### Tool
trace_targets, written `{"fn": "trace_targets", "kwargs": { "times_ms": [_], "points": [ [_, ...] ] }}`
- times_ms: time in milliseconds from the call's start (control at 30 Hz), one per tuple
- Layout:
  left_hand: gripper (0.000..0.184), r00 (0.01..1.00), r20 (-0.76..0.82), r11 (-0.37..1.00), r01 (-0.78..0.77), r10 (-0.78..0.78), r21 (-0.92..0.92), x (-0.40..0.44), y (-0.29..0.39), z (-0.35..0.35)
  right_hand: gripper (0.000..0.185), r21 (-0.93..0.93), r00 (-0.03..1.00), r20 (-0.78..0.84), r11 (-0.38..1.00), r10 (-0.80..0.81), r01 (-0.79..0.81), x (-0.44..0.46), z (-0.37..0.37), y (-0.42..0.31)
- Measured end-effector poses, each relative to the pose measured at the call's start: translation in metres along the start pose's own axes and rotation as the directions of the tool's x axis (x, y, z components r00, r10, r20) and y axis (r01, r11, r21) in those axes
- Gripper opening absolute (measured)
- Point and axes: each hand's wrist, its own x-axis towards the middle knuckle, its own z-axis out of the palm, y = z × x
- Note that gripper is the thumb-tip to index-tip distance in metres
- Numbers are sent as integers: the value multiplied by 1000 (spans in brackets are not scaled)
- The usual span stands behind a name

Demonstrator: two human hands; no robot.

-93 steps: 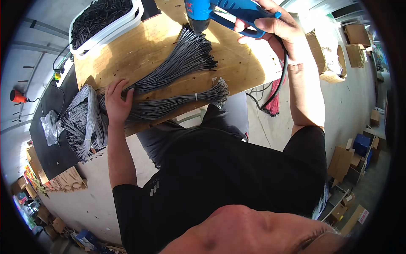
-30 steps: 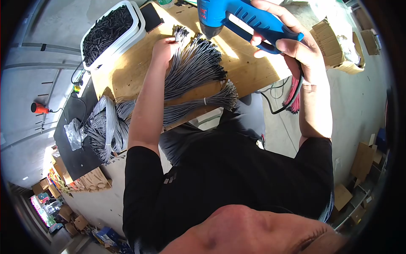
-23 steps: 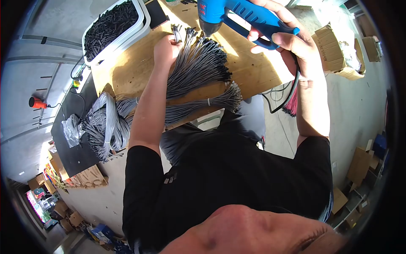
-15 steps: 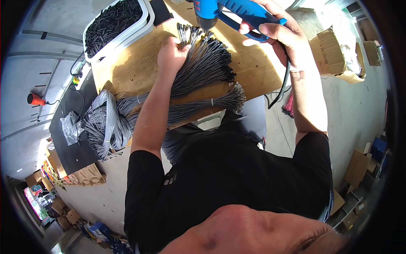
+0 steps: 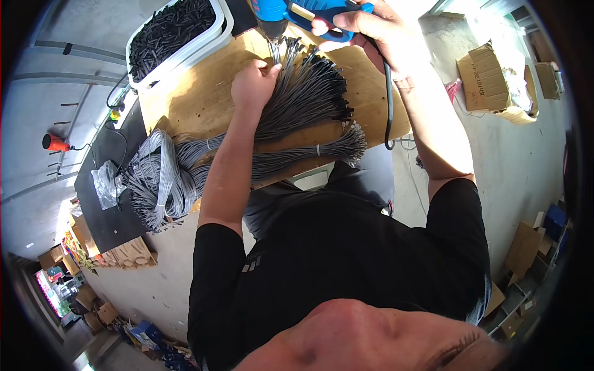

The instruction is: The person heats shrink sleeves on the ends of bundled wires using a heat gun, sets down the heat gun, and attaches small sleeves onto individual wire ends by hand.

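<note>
My right hand is wrapped round the handle of a blue heat gun, whose dark nozzle points down at the wire ends beside my left hand. My left hand pinches some grey wires at the left side of a fanned bundle of grey wires with black ends. Nearer my body lies a second grey bundle, tied with a white band and ending in pale tips. Coiled grey wires rest at the table's left end.
A white tub full of short black tubes stands at the back left of the wooden table. A black cord hangs from the heat gun. Clear plastic bags lie on a black surface at left; an open cardboard box is at right.
My left hand moved from the tied part of the bundle up to its black-ended wires and pinched some. The heat gun has shifted left, its nozzle now over the wires at that hand.
</note>
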Motion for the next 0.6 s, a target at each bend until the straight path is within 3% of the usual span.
{"fn": "trace_targets", "kwargs": {
  "times_ms": [67, 133, 200, 267, 300, 333, 400, 500, 600],
  "points": [
    [42, 1000, 10, 997, 7, -8, 81, 15, 1, 5, 69, -1, 1000, 0, 1000, 24, -24, 0, 1, 1],
    [36, 996, -75, 985, -30, 44, 170, 24, -5, 11, 69, -48, 999, -20, 998, 35, -36, -4, 2, -6],
    [31, 996, -68, 987, -49, 60, 154, 26, -14, 10, 70, 8, 997, -67, 999, 34, -34, -18, 1, -14],
    [27, 991, -67, 981, -104, 116, 166, 22, -20, 7, 71, -66, 998, -58, 998, 12, -15, -37, -10, -22],
    [25, 987, -80, 988, -132, 139, 78, 17, -15, 4, 70, -70, 998, -53, 997, 29, -33, -45, -16, -25],
    [25, 974, -97, 979, -202, 204, 29, 10, -6, 2, 72, -5, 994, -46, 995, 98, -99, -49, -17, -30],
    [29, 952, -89, 955, -295, 292, -26, -5, 17, 1, 74, -34, 962, -228, 987, 147, -159, -66, 0, -50],
    [28, 852, -126, 858, -513, 509, 0, -12, 32, 16, 75, -17, 954, -256, 986, 155, -165, -80, 0, -54],
    [25, 842, -125, 848, -530, 525, -1, -3, 35, 28, 76, -49, 953, -270, 987, 135, -154, -90, -3, -55]
  ]
}}
